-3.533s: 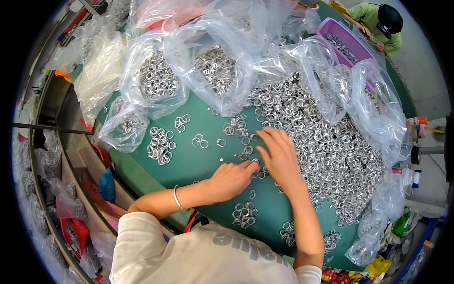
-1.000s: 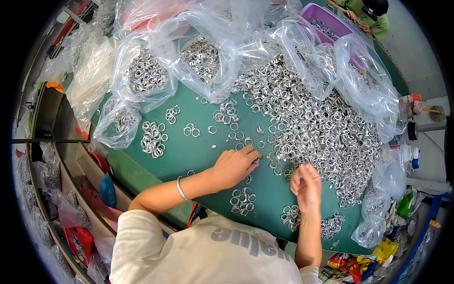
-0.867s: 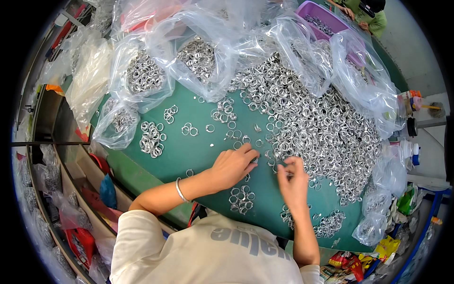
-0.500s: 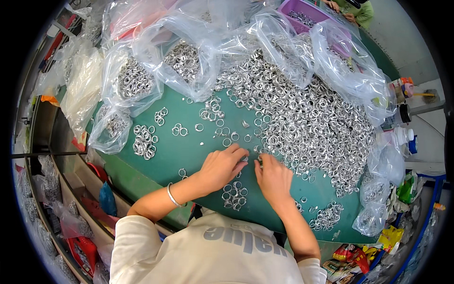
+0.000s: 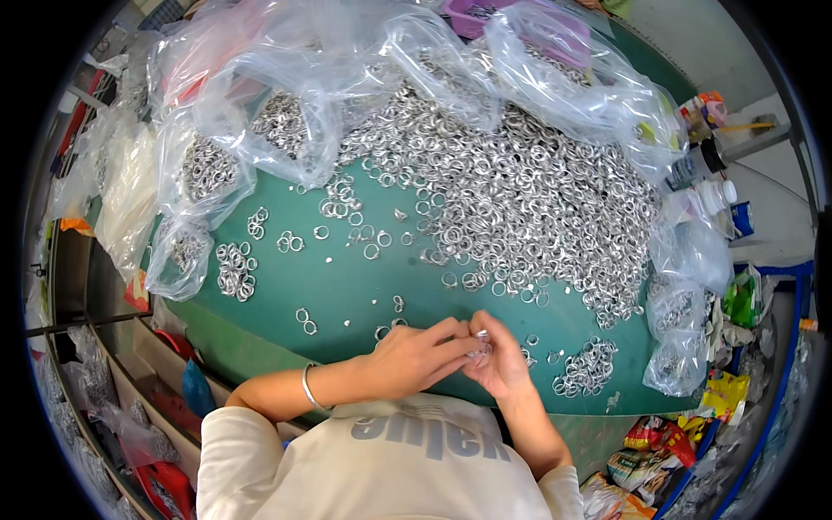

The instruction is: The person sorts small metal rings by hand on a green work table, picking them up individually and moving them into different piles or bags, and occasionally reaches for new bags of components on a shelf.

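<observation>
Close to the table's near edge, my two hands meet over a few silver-coloured rings (image 5: 479, 350). My right hand (image 5: 501, 367) is partly curled, palm up, with the rings at its fingers. From the left, the fingertips of my left hand (image 5: 420, 354) pinch at the same rings; how many there are is hidden by the fingers. A few loose rings (image 5: 382, 333) lie just beyond my left hand. To the right of my right hand is a small heap of rings (image 5: 587, 367). The large pile of rings (image 5: 537, 199) spreads across the far right of the green table (image 5: 286, 334).
Clear plastic bags of rings (image 5: 211, 166) line the far and left sides. Another small ring group (image 5: 236, 270) lies at left. A purple basket (image 5: 468, 22) stands at the back. Bagged items (image 5: 680, 312) and a white-capped bottle (image 5: 716, 196) are at the right edge.
Both hands have drawn back toward my body and come together, now with rings between their fingers. The whole view has shifted somewhat, moving the table's contents leftward.
</observation>
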Tool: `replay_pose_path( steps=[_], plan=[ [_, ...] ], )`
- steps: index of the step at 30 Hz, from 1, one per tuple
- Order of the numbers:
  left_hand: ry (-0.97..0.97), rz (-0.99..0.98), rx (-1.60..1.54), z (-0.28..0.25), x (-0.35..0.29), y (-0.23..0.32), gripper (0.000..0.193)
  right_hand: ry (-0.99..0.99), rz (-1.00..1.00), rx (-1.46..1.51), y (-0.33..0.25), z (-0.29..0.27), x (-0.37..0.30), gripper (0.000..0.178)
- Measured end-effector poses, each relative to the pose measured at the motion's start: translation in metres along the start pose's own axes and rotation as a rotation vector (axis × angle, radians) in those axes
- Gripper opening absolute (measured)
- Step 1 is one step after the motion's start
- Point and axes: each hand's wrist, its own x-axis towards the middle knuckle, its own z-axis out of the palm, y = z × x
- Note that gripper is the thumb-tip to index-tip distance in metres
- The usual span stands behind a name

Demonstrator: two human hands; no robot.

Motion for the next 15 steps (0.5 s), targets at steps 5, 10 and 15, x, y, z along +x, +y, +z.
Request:
replay_pose_path(
  steps=[5,10,15],
  plan=[
    [-0.14,-0.006,-0.029,0.012,0.009,0.015,0.031,0.211,-0.025,-0.041,0.007,0.012,-0.023,0.017],
    [-0.112,-0.085,-0.111,0.015,0.014,0.032,0.032,0.302,-0.282,-0.376,-0.007,-0.008,-0.055,0.017],
    [-0.026,-0.267,-0.042,0.033,0.01,0.032,0.029,0.633,-0.867,-1.026,-0.025,-0.042,-0.061,0.021]
  ],
)
